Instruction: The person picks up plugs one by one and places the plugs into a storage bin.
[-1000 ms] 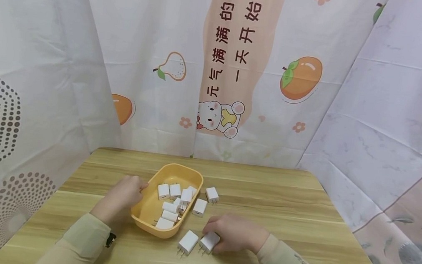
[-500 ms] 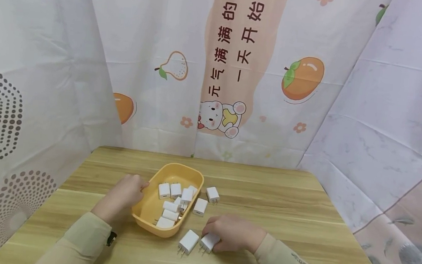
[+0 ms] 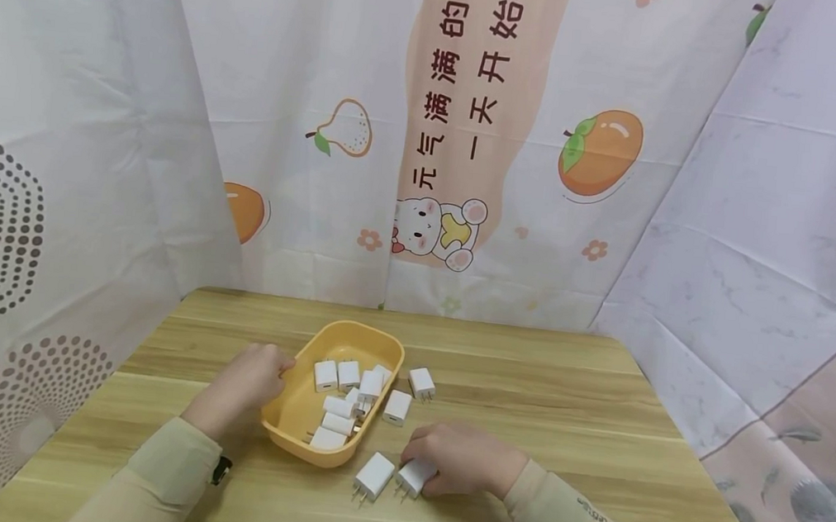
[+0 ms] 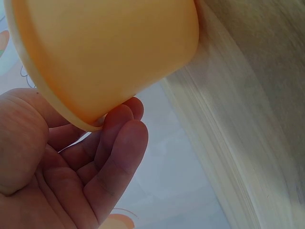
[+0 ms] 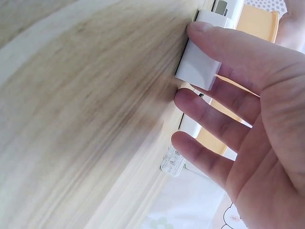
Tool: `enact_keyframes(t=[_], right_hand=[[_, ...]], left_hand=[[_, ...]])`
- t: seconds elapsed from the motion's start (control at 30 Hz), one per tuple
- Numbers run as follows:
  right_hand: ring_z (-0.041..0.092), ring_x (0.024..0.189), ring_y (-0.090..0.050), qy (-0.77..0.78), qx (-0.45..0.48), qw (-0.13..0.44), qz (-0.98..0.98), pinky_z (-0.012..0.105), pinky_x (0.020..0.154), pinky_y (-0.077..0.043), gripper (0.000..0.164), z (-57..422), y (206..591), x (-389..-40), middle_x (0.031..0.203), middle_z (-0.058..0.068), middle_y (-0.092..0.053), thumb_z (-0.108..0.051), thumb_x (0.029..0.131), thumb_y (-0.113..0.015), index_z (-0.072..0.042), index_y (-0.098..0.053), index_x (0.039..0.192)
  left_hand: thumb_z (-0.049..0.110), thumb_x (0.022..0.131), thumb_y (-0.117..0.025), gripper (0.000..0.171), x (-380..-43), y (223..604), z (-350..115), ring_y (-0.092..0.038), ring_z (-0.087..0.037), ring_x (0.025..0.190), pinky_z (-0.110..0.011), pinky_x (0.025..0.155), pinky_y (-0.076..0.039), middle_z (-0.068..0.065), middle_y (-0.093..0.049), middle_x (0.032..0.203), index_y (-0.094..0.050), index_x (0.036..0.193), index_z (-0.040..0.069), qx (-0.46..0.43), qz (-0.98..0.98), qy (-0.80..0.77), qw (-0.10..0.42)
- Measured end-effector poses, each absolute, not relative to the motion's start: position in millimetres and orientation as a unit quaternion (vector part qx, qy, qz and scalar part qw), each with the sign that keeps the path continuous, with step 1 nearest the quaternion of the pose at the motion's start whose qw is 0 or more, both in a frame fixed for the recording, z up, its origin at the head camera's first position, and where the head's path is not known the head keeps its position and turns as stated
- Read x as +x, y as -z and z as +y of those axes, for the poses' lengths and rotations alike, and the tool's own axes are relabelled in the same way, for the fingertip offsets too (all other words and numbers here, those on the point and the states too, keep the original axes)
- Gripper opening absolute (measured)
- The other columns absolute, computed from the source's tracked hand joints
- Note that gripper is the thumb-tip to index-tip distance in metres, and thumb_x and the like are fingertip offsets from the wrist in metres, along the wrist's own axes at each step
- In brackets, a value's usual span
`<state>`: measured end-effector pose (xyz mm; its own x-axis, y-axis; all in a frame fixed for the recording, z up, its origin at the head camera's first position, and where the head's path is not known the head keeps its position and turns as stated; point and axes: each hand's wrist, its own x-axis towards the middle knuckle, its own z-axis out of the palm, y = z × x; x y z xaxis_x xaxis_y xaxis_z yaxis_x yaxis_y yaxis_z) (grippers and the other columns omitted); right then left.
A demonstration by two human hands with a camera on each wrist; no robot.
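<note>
A yellow plastic basket (image 3: 288, 440) stands left of centre on the table, holding several white plug adapters (image 3: 340, 407). At its left rim my left hand (image 3: 252, 379) pinches the edge; the left wrist view shows the fingers (image 4: 125, 143) curled against the outside wall just under the lip. My right hand (image 3: 462, 461) grips a white charger plug (image 3: 416, 475) at the near right of the basket. In the right wrist view the thumb lies along one side of this charger plug (image 5: 199, 59), which sits on the table, prongs toward me in the head view.
Another charger plug (image 3: 373, 477) lies just left of the gripped one. Two more, a nearer plug (image 3: 397, 407) and a farther plug (image 3: 422, 383), lie by the basket's right side. A printed curtain (image 3: 304, 201) hangs behind the wooden table (image 3: 563, 390).
The view has shifted very slightly. Both hands, the basket and the charger plugs stay where they were.
</note>
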<state>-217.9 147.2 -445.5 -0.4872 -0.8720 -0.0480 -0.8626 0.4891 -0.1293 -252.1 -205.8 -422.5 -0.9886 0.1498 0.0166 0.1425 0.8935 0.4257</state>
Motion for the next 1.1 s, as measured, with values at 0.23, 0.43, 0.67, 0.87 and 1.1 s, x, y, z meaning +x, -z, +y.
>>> enact_keyframes(t=[0.23,0.43,0.67,0.87,1.1], right_hand=[[-0.003,0.089,-0.057,0.045,-0.503,0.054,0.862,0.016,0.078,-0.048,0.039,148,445,-218,0.106,-0.013,-0.067,-0.017,0.075,-0.087,-0.022,-0.074,0.110],[-0.002,0.090,-0.059,0.066,-0.496,0.053,0.864,0.015,0.078,-0.048,0.036,151,443,-219,0.108,-0.010,-0.068,-0.017,0.076,-0.086,-0.019,-0.075,0.110],[0.001,0.089,-0.060,0.096,-0.477,0.046,0.872,0.015,0.074,-0.048,0.037,156,434,-220,0.108,-0.008,-0.067,-0.017,0.076,-0.085,-0.017,-0.075,0.112],[0.002,0.089,-0.061,0.118,-0.457,0.048,0.880,0.019,0.075,-0.050,0.038,161,425,-222,0.107,-0.012,-0.067,-0.018,0.078,-0.084,-0.018,-0.075,0.115],[0.001,0.091,-0.060,0.127,-0.465,0.009,0.876,0.024,0.081,-0.052,0.033,168,412,-226,0.104,-0.014,-0.066,-0.016,0.080,-0.084,-0.018,-0.074,0.111]], left_hand=[[-0.007,0.087,-0.063,0.039,-252,422,-205,-0.056,-0.017,0.061,-0.027,0.047,-0.045,-0.025,-0.064,0.130,-0.068,0.126,-0.004,0.075,0.973,-0.218,0.010],[-0.008,0.087,-0.063,0.039,-252,423,-205,-0.054,-0.017,0.059,-0.028,0.048,-0.045,-0.025,-0.064,0.129,-0.069,0.125,-0.005,0.080,0.973,-0.217,0.008],[-0.008,0.086,-0.062,0.039,-252,423,-205,-0.052,-0.016,0.056,-0.026,0.046,-0.043,-0.023,-0.064,0.130,-0.069,0.125,-0.005,0.074,0.973,-0.219,0.006],[-0.008,0.087,-0.062,0.038,-250,424,-205,-0.045,-0.015,0.050,-0.026,0.045,-0.042,-0.023,-0.064,0.129,-0.069,0.124,-0.004,0.074,0.973,-0.217,0.005],[-0.007,0.087,-0.063,0.034,-250,423,-205,-0.044,-0.013,0.048,-0.025,0.044,-0.041,-0.024,-0.065,0.128,-0.071,0.120,-0.005,0.075,0.973,-0.220,-0.001]])
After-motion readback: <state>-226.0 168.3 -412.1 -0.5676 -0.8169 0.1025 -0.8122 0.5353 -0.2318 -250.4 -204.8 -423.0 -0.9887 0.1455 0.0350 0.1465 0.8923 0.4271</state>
